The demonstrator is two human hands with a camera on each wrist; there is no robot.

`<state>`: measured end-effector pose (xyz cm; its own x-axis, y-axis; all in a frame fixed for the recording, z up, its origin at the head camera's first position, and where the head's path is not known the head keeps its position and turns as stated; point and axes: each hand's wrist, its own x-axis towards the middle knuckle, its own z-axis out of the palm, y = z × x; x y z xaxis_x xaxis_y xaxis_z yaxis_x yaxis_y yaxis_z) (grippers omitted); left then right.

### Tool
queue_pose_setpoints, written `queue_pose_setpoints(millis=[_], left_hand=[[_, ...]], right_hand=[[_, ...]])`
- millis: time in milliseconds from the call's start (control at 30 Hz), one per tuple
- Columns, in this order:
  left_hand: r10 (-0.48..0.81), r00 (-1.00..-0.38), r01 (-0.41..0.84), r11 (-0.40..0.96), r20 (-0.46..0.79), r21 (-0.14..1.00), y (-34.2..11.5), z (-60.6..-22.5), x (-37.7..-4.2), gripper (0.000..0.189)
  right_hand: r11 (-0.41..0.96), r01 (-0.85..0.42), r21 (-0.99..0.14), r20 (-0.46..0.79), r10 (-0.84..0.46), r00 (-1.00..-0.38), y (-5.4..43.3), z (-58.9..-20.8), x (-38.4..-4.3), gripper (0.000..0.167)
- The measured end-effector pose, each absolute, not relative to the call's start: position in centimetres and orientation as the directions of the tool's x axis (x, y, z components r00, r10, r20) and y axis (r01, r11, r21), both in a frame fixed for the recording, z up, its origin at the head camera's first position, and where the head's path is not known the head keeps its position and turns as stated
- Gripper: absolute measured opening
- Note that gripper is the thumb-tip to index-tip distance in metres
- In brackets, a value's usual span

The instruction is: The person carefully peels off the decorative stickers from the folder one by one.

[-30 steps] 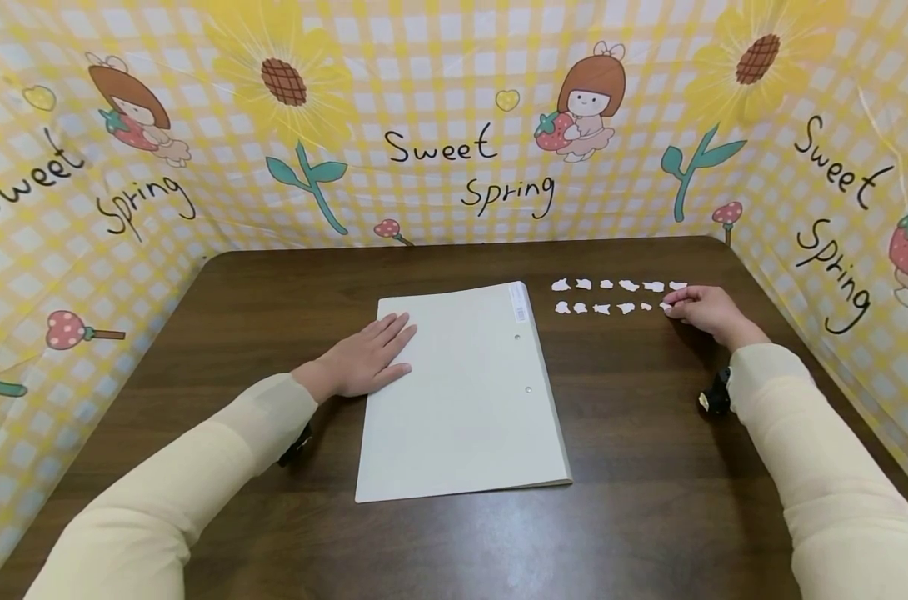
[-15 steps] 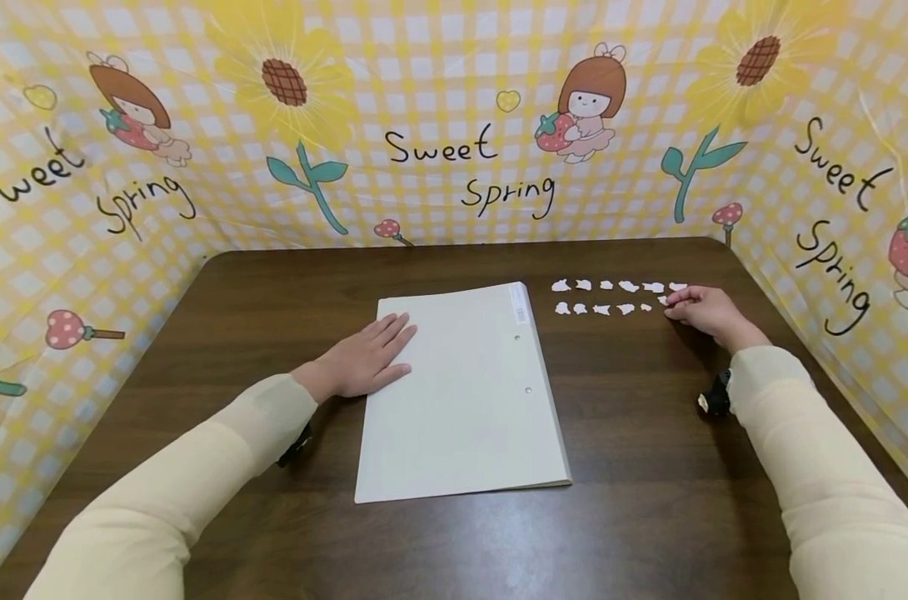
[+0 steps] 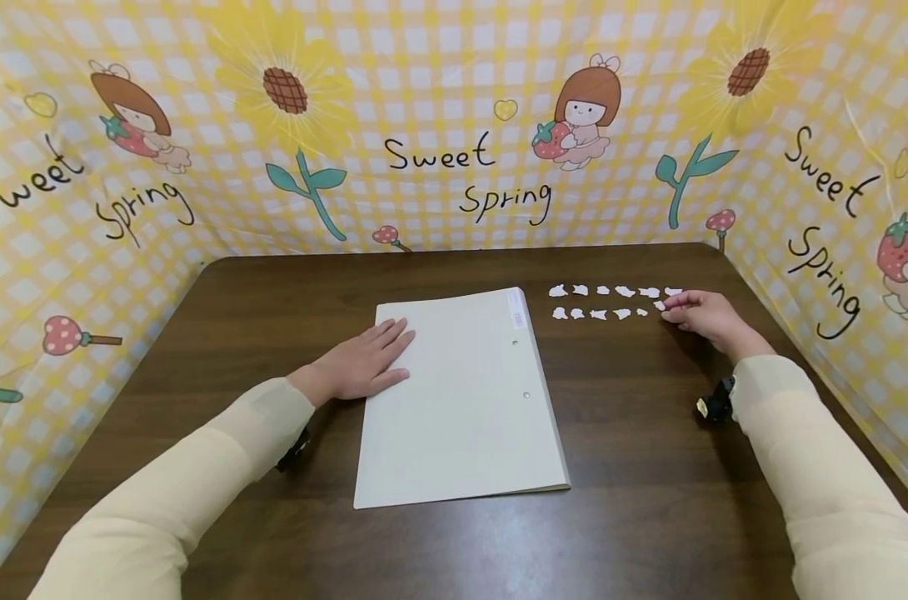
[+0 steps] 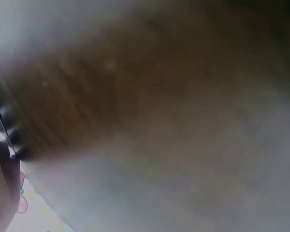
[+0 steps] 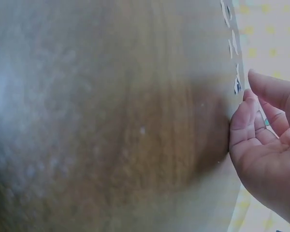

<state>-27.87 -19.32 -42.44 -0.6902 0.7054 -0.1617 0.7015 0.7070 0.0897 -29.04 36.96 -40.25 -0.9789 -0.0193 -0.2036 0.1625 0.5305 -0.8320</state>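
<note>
My left hand (image 3: 361, 363) lies with its fingers straight on the left edge of a pale folder (image 3: 461, 417). The folder is flat on the table and has a label strip and two small holes along its right side. At the back right, several small torn-looking white paper pieces (image 3: 625, 292) lie in two rows. My right hand (image 3: 705, 318) pinches a small white paper piece (image 3: 659, 306) at the right end of the nearer row. In the right wrist view, the right hand (image 5: 270, 130) has its fingers curled towards the thumb. The left wrist view is mostly blurred.
The dark brown wooden table (image 3: 454, 550) has a rounded far edge. A yellow checked cloth (image 3: 439, 108) with flowers and lettering hangs behind and on both sides. Black wrist cameras (image 3: 715, 404) sit under the sleeves.
The white paper piece in the right fingers has shifted slightly away from its spot in the nearer row, first back, then a little left. The left hand and folder stay put; the view tilts slightly.
</note>
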Motion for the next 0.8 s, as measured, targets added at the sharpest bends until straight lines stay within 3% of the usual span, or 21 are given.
queue_pose_setpoints(millis=[400,800], left_hand=[[0.706,-0.698,0.697,0.709,-0.124,0.109,-19.6,-41.4,-28.3,0.075],[0.660,-0.747,0.655,0.751,-0.081,0.081,-20.3,-39.5,-29.2,0.075]], right_hand=[[0.488,0.114,-0.866,-0.160,-0.055,-0.986,35.3,-38.8,-29.2,0.044],[0.564,-0.035,-0.825,-0.021,-0.093,-0.995,31.7,-36.6,-28.4,0.037]])
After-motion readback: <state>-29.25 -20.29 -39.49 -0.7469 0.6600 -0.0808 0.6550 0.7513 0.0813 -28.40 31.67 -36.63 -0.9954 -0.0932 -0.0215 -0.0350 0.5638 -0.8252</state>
